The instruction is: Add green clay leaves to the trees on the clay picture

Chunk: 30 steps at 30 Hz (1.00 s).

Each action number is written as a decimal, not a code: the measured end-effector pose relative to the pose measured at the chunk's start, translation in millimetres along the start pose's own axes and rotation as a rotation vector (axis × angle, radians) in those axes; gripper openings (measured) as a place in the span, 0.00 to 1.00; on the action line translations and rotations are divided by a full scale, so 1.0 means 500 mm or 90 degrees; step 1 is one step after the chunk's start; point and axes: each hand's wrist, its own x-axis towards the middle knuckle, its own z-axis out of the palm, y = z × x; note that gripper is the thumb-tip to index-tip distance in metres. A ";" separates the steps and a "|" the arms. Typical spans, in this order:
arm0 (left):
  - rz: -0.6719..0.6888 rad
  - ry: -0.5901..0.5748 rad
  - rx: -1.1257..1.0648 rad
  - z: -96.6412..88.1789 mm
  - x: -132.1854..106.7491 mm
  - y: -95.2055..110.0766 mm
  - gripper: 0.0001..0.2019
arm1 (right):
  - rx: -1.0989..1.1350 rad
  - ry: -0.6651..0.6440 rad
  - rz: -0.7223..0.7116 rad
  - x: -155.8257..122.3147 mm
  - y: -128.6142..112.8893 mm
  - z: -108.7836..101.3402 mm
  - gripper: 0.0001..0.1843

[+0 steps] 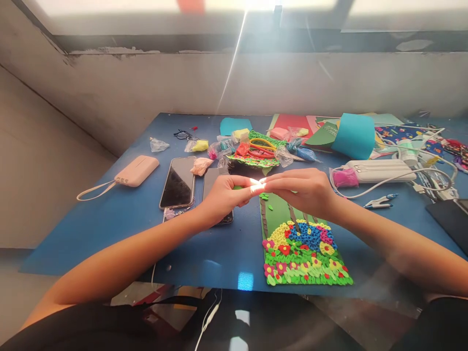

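My left hand (232, 193) and my right hand (302, 189) meet fingertip to fingertip above the table, in bright sunlight. A bit of green clay (237, 187) shows between the thumb and fingers of my left hand. The fingers of my right hand are pressed together against the left fingertips; anything pinched there is too small and glaring to make out. Below my right hand lies a green clay picture (307, 246), with brown trunks, yellow and blue rings, flowers and leaves. Its upper part is hidden behind the hands.
Two phones (178, 183) and a pink power bank (137, 171) lie left on the blue table (120, 234). Behind are bagged clay (200, 166) and a decorated clay piece (256, 156). A white power bank (378, 171), cables and small scissors-like cutters (380, 201) lie right.
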 end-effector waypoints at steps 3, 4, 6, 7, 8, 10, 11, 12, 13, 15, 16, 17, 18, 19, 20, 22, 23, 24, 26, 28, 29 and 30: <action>0.002 0.008 0.028 -0.003 0.000 0.001 0.18 | 0.022 -0.004 0.014 0.001 0.003 -0.003 0.05; 0.003 0.006 0.035 -0.004 0.000 0.001 0.18 | 0.027 -0.005 0.017 0.001 0.003 -0.003 0.05; 0.005 -0.010 0.042 -0.006 0.000 0.001 0.17 | 0.040 -0.013 0.017 0.002 0.004 -0.005 0.05; 0.005 -0.020 0.043 -0.006 0.000 0.000 0.17 | 0.046 -0.016 0.015 0.002 0.005 -0.006 0.06; 0.004 -0.028 0.042 -0.006 0.000 0.000 0.17 | 0.050 -0.019 0.014 0.003 0.005 -0.007 0.06; -0.008 -0.034 0.034 -0.005 0.000 0.000 0.17 | 0.062 -0.019 0.012 0.004 0.006 -0.008 0.06; -0.015 -0.031 0.028 -0.004 0.000 0.000 0.17 | 0.070 -0.019 0.011 0.005 0.007 -0.008 0.06; -0.020 -0.026 0.020 -0.003 0.000 0.000 0.17 | 0.077 -0.020 0.011 0.005 0.007 -0.008 0.06; -0.023 -0.020 0.012 -0.002 0.000 0.001 0.17 | 0.084 -0.022 0.010 0.006 0.008 -0.008 0.06; -0.025 -0.010 -0.003 -0.001 -0.001 0.002 0.18 | 0.093 -0.022 0.012 0.006 0.008 -0.007 0.05; -0.026 -0.009 -0.009 0.000 -0.001 0.002 0.18 | 0.094 -0.022 0.017 0.006 0.007 -0.006 0.05; -0.028 -0.012 -0.014 0.000 -0.001 0.003 0.18 | 0.094 -0.020 0.023 0.006 0.007 -0.006 0.05; -0.029 -0.014 -0.017 0.000 -0.001 0.003 0.18 | 0.095 -0.018 0.028 0.006 0.006 -0.005 0.05; -0.030 -0.016 -0.019 -0.001 -0.001 0.003 0.18 | 0.096 -0.015 0.030 0.006 0.006 -0.005 0.05; -0.030 -0.018 -0.022 -0.001 -0.001 0.003 0.18 | 0.099 -0.012 0.028 0.006 0.006 -0.005 0.05; -0.029 -0.022 -0.025 -0.001 -0.001 0.003 0.18 | 0.102 -0.009 0.020 0.005 0.006 -0.006 0.05; -0.029 -0.026 -0.026 -0.001 -0.001 0.003 0.18 | 0.102 -0.008 0.016 0.005 0.006 -0.006 0.05; -0.031 -0.032 -0.026 -0.001 -0.001 0.003 0.19 | 0.100 -0.007 0.012 0.005 0.006 -0.006 0.05; -0.035 -0.040 -0.026 -0.001 0.000 0.003 0.20 | 0.099 -0.004 0.004 0.006 0.006 -0.006 0.05; -0.035 -0.037 -0.025 -0.002 0.001 0.004 0.20 | 0.102 0.000 0.001 0.006 0.005 -0.005 0.04; -0.034 -0.031 -0.026 -0.002 0.001 0.004 0.20 | 0.105 -0.001 0.002 0.006 0.005 -0.005 0.04; -0.032 -0.027 -0.024 -0.003 0.002 0.005 0.20 | 0.109 -0.003 0.004 0.005 0.005 -0.004 0.04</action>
